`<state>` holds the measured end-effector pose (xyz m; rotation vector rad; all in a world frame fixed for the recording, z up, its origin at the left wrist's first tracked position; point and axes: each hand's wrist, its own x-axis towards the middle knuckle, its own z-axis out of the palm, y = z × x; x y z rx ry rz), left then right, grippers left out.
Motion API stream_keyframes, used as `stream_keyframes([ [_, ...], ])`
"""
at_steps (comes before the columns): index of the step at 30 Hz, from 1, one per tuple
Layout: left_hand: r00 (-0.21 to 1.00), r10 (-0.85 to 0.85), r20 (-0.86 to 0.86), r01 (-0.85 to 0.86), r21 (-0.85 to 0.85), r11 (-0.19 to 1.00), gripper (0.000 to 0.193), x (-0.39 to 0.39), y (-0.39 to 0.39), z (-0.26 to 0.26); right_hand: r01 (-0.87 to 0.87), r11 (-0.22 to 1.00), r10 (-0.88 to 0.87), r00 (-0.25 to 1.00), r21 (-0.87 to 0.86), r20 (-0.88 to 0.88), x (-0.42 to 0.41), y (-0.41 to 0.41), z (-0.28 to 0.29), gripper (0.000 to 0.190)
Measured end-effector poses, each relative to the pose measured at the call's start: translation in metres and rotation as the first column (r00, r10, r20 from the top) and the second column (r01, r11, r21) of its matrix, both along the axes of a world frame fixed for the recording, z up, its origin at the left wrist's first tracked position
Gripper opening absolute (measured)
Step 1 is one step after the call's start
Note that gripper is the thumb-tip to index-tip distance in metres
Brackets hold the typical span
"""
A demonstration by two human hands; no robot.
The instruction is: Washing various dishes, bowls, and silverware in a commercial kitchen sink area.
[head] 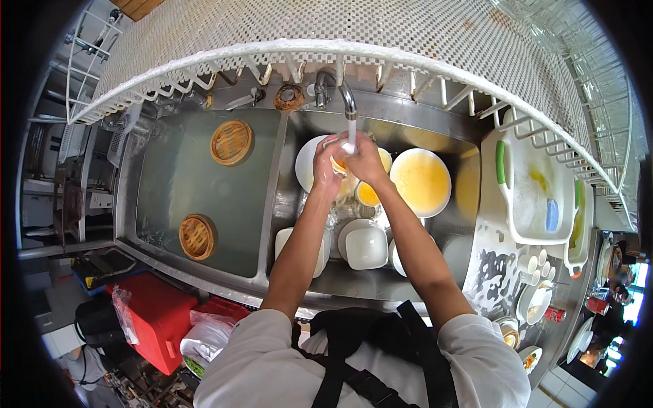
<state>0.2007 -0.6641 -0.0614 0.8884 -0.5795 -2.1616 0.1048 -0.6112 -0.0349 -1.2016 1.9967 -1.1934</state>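
Note:
Both my hands are under the running faucet over the right sink basin. My left hand and my right hand close around a small white dish or cup, largely covered by fingers; something orange shows between them. Behind my hands lies a white plate. A large white bowl with yellow liquid is to the right, and a small bowl with yellow liquid sits just below my right hand. Nearer my body are a square white dish and other white dishes partly hidden by my forearms.
Two round bamboo steamer pieces float in the water-filled left basin. A white wire rack spans above the faucet. White tubs, cups and used dishes stand on the right counter. A red cooler box is at lower left.

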Motion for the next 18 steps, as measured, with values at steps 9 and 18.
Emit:
stream_keyframes([
  [9,0.989,0.07,-0.131,-0.067,0.027,0.997,0.026,-0.001,-0.003,-0.005,-0.062,0.989,0.089,0.975,-0.135,0.203,-0.003,-0.001,-0.004,0.03],
  [18,0.995,0.057,-0.08,-0.047,0.113,0.992,0.027,0.007,-0.005,-0.009,0.038,0.993,0.039,0.786,-0.111,0.617,-0.003,-0.003,-0.007,0.033],
])
